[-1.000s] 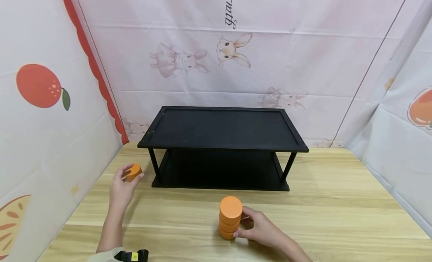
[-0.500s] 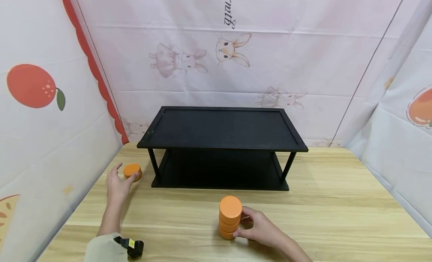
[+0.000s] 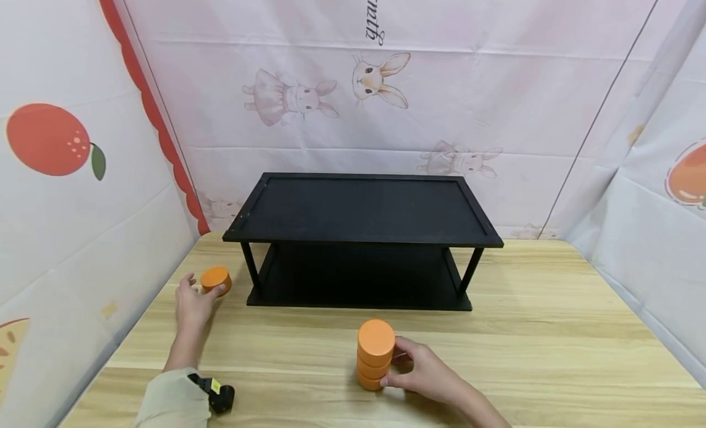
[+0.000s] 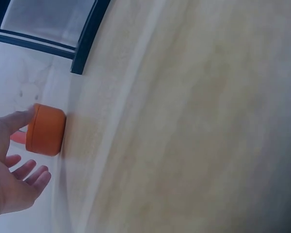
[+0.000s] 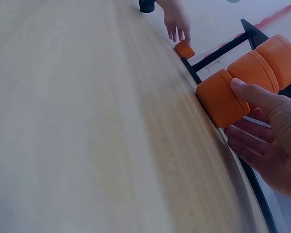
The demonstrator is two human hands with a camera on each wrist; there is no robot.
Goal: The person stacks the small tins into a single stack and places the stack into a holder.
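Observation:
A short orange cylinder (image 3: pixel 214 279) stands alone on the table, left of the black rack; a seam runs near its top in the left wrist view. My left hand (image 3: pixel 193 305) is beside it, thumb touching or very near its side. The other fingers, loosely bent, stay apart from it, as the left wrist view (image 4: pixel 46 130) also shows. At the table's front middle, a stack of three such orange cylinders (image 3: pixel 375 354) stands upright. My right hand (image 3: pixel 421 370) holds this stack from the right, thumb on the near side. Its fingers are partly hidden behind the stack.
A black two-tier rack (image 3: pixel 358 210) stands at the back middle of the wooden table (image 3: pixel 551 330). Printed cloth hangs behind it and along both sides. A black wrist camera (image 3: pixel 222 398) is strapped at the left sleeve (image 3: pixel 173 400).
My left hand's fingers have let go of the lone orange cylinder and moved off to its left, then bent slightly. The right hand and the stack have not moved.

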